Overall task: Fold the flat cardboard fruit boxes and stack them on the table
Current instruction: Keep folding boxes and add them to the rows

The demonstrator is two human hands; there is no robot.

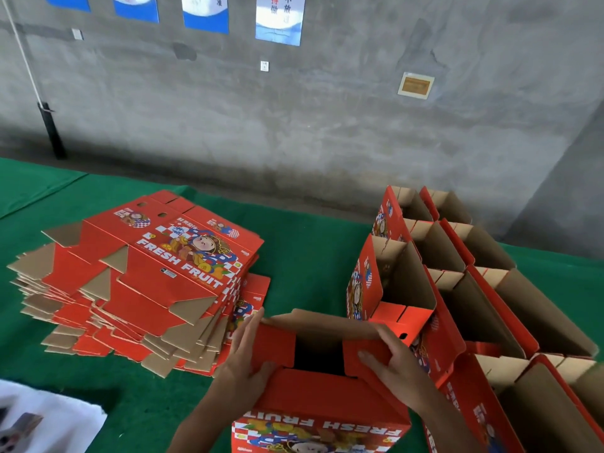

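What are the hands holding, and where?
Both hands, left hand and right hand, press the red end flaps of the box being folded.

blue posters (280, 19), wall socket (264, 66), white cloth (49, 416)

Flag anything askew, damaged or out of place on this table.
Only the pile of flat boxes on the green table looks untidy: its sheets are fanned out and skewed, not squared. The folded boxes stand in neat rows. No damage shows.
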